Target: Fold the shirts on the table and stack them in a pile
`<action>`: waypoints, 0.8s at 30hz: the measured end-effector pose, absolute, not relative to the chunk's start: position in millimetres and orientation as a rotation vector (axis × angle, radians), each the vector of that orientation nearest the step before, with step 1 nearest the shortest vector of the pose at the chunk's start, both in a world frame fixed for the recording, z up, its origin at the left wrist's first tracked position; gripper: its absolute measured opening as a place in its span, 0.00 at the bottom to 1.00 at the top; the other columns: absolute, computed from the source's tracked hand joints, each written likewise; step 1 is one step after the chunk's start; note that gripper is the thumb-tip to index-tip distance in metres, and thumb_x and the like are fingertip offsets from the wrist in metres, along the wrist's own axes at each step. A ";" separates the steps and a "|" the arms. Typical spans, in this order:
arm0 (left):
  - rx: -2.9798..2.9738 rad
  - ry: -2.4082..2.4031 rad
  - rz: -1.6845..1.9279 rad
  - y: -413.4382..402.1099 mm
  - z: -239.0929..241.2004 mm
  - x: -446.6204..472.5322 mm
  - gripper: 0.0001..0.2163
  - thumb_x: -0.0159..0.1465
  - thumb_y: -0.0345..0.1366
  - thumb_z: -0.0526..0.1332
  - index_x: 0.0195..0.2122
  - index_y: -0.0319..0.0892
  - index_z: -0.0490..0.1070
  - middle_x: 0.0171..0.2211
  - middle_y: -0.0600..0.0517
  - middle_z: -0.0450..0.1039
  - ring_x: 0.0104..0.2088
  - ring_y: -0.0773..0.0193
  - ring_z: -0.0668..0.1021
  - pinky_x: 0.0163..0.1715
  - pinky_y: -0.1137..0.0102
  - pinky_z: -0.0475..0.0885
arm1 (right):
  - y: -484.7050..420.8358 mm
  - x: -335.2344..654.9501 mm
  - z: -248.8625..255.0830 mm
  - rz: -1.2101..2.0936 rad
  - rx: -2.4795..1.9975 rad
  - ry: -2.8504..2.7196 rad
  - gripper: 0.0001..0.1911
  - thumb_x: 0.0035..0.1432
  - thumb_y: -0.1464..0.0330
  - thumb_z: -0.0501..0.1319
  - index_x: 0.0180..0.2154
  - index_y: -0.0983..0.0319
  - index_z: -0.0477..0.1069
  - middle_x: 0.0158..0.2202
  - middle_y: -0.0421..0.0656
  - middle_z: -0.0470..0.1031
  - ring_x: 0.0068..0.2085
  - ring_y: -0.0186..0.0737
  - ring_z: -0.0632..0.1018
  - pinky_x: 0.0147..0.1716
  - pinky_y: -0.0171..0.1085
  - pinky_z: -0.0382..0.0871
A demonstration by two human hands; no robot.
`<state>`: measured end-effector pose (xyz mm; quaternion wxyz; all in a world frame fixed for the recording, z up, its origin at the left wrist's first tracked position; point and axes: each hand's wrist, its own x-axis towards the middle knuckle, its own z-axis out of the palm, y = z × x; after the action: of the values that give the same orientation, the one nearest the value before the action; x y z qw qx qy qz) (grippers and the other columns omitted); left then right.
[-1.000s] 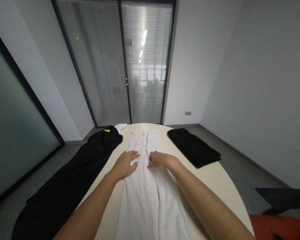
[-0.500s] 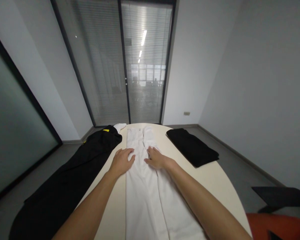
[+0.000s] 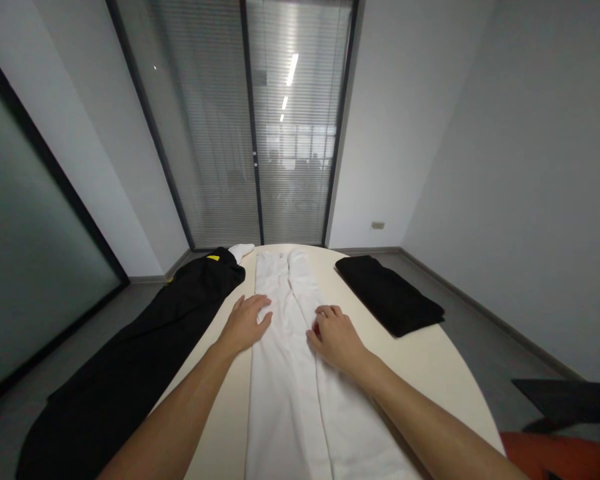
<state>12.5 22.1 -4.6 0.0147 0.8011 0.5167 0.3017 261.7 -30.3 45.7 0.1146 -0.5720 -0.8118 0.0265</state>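
A pair of white trousers lies lengthwise on the table, with a long seam or fold line running down it. My left hand rests on its left edge, fingers stretched forward and thumb apart. At the right edge is my right hand, fingers bent and thumb spread away from them, touching the white cloth. Neither hand grips anything that I can see.
The pale round-edged table bears a folded black garment on the right. A black garment with yellow marks drapes along the left, a white cloth beyond it. An orange-red chair stands at lower right.
My right hand has moved right and slightly nearer, from the middle of the white trousers to their right edge. The cloth there lies flatter. My left hand has barely moved.
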 end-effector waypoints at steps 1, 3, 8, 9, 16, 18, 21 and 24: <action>2.525 1.577 0.966 21.4 -2.4 13.5 0.12 0.65 0.35 0.58 0.48 0.43 0.73 0.52 0.46 0.76 0.54 0.54 0.75 0.62 0.48 0.59 | -29.2 264.9 44.6 0.108 -1.648 -2.366 0.14 0.63 0.64 0.56 0.39 0.66 0.76 0.54 0.54 0.72 0.56 0.54 0.67 0.53 0.46 0.62; 2.590 1.474 1.023 19.4 2.7 16.0 0.10 0.64 0.33 0.58 0.45 0.44 0.75 0.48 0.47 0.77 0.50 0.55 0.76 0.60 0.51 0.63 | -26.8 269.6 43.4 0.167 -1.595 -2.318 0.12 0.63 0.64 0.56 0.36 0.64 0.76 0.52 0.52 0.73 0.55 0.51 0.68 0.53 0.44 0.62; 2.680 1.170 0.999 12.7 10.5 24.0 0.12 0.64 0.28 0.58 0.43 0.47 0.78 0.46 0.48 0.76 0.48 0.58 0.77 0.51 0.60 0.71 | -25.6 271.6 45.7 0.317 -1.435 -2.245 0.09 0.63 0.65 0.58 0.33 0.61 0.74 0.45 0.47 0.76 0.49 0.44 0.71 0.49 0.40 0.63; 2.688 1.133 0.969 11.3 10.7 25.4 0.12 0.64 0.27 0.58 0.44 0.48 0.78 0.47 0.48 0.76 0.48 0.58 0.76 0.51 0.60 0.71 | -26.5 271.5 47.5 0.340 -1.417 -2.266 0.09 0.63 0.63 0.59 0.33 0.61 0.74 0.43 0.46 0.76 0.48 0.44 0.72 0.48 0.39 0.62; 2.651 1.061 0.831 3.5 12.6 30.7 0.12 0.66 0.31 0.58 0.46 0.49 0.79 0.50 0.48 0.74 0.50 0.59 0.75 0.53 0.62 0.71 | -41.5 272.5 67.4 0.342 -1.648 -2.446 0.19 0.58 0.50 0.61 0.32 0.60 0.72 0.33 0.45 0.77 0.35 0.43 0.76 0.36 0.38 0.61; 2.625 1.074 0.821 2.2 14.3 31.3 0.12 0.66 0.31 0.58 0.45 0.49 0.80 0.50 0.48 0.74 0.50 0.59 0.75 0.53 0.63 0.72 | -46.0 273.2 69.7 0.370 -1.685 -2.532 0.18 0.57 0.52 0.61 0.36 0.60 0.72 0.32 0.45 0.77 0.33 0.44 0.77 0.32 0.37 0.58; 2.612 1.087 0.816 1.0 15.7 31.6 0.12 0.66 0.31 0.58 0.45 0.49 0.80 0.50 0.48 0.74 0.50 0.59 0.75 0.53 0.63 0.72 | -49.9 275.3 69.9 0.343 -1.578 -2.671 0.18 0.57 0.61 0.60 0.48 0.60 0.69 0.34 0.46 0.78 0.34 0.46 0.78 0.30 0.37 0.57; 2.608 1.087 0.820 0.6 14.7 31.2 0.12 0.66 0.32 0.58 0.45 0.50 0.80 0.50 0.49 0.75 0.51 0.59 0.76 0.53 0.63 0.72 | -49.7 279.0 70.3 0.368 -1.465 -2.736 0.20 0.57 0.68 0.57 0.52 0.60 0.67 0.34 0.45 0.79 0.35 0.44 0.79 0.31 0.36 0.58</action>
<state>31.2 0.6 14.7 0.0998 0.8820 0.3676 0.2774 279.0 -49.7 70.3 0.0082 -0.4688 -0.8754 0.1177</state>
